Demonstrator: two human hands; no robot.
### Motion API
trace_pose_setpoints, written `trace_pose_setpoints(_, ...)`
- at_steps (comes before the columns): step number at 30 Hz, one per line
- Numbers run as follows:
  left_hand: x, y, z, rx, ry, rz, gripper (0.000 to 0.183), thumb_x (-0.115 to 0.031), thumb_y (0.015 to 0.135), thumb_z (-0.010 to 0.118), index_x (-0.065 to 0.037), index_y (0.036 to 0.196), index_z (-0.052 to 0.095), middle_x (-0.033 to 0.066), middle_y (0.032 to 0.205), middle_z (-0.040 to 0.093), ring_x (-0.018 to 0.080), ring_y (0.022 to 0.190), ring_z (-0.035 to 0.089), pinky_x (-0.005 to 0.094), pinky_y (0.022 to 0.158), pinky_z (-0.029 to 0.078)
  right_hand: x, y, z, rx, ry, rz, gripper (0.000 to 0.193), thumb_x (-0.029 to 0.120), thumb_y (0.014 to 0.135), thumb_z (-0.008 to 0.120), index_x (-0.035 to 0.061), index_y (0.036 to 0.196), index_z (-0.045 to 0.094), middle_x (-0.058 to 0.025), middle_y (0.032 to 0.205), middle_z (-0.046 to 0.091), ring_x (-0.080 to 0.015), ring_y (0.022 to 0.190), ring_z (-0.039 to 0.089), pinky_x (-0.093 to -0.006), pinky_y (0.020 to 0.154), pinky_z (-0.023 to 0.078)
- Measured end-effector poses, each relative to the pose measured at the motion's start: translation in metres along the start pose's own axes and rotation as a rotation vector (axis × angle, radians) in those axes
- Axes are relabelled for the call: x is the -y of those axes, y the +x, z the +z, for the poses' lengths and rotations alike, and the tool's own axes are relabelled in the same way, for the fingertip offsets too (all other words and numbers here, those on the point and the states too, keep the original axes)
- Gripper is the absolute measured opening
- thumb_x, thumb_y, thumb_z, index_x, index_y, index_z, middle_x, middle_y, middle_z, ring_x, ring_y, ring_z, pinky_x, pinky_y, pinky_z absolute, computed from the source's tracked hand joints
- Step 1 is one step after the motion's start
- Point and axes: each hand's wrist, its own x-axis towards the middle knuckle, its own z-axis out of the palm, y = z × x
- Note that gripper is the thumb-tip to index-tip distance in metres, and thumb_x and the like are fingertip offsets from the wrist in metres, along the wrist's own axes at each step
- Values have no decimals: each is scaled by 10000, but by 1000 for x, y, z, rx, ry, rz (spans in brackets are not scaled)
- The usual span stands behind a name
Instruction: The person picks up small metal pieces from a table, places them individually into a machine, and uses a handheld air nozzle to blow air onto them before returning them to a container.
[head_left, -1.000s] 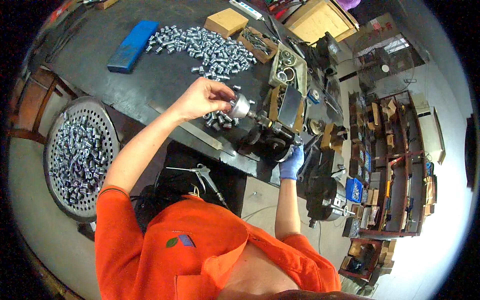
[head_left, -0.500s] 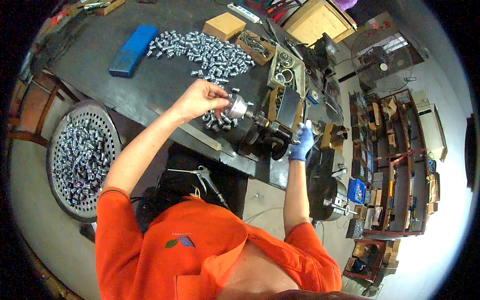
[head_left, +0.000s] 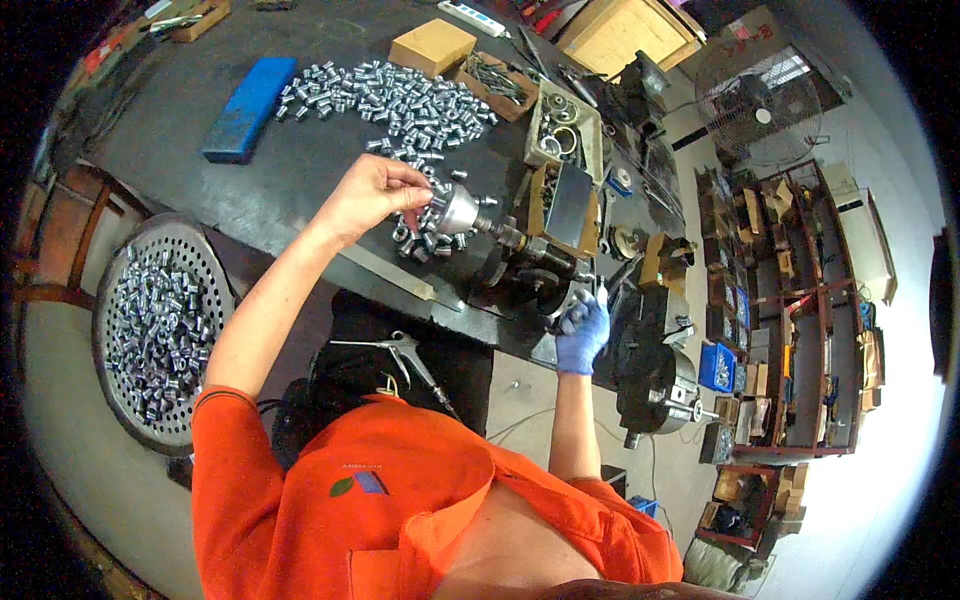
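Over the bench (head_left: pixel 265 185), the left hand (head_left: pixel 368 197) touches a metal chuck (head_left: pixel 459 212).

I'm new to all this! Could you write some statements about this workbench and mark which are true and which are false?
1. The right hand wears a blue glove. True.
2. The left hand wears one too. False: it is bare.
3. The round tray is full of holes and bears metal parts. True.
4. The left hand is on the blue block. False: it is at the chuck, and the block lies farther off on the table.
5. The fan is on the picture's left. False: it is on the right.
6. The sleeves are orange. True.
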Motion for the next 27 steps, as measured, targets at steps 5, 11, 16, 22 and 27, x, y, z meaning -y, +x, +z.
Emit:
trace_pose_setpoints(5,-7,-26,-26,-77,97,37,190,-106,786,615,58,882,602,79,715,617,132,604,588,253,581,474,6,89,25,80,-159,-239,267,326,838,583,94,706,587,49,541,460,-58,415,392,-193,368,273)
trace_pose_setpoints(11,-16,-145,-107,-498,395,-72,187,-121,790,603,59,843,610,65,670,590,130,596,559,244,566,436,68,19,51,262,96,-409,316,310,912,454,28,808,553,58,492,327,-39,385,276,-200,348,216)
trace_pose_setpoints(16,1,-254,-170,-845,791,-355,163,-101,755,614,56,796,591,100,622,579,167,537,558,293,504,426,43,-33,8,409,157,-501,374,333,904,478,-31,875,558,43,472,314,-46,372,265,-204,321,213)
trace_pose_setpoints(22,-7,-163,-108,-649,1040,-42,236,-214,759,627,17,806,609,193,685,583,334,635,577,379,582,438,-12,5,-12,143,15,-142,280,298,883,513,25,864,574,54,564,391,-28,442,334,-173,350,252)
trace_pose_setpoints(27,30,-26,-32,-322,1190,-199,388,-402,726,646,-24,809,632,168,751,624,329,751,612,399,657,479,-13,65,1,226,114,-136,238,276,866,549,51,924,598,-25,788,608,-128,637,554,-235,585,445)
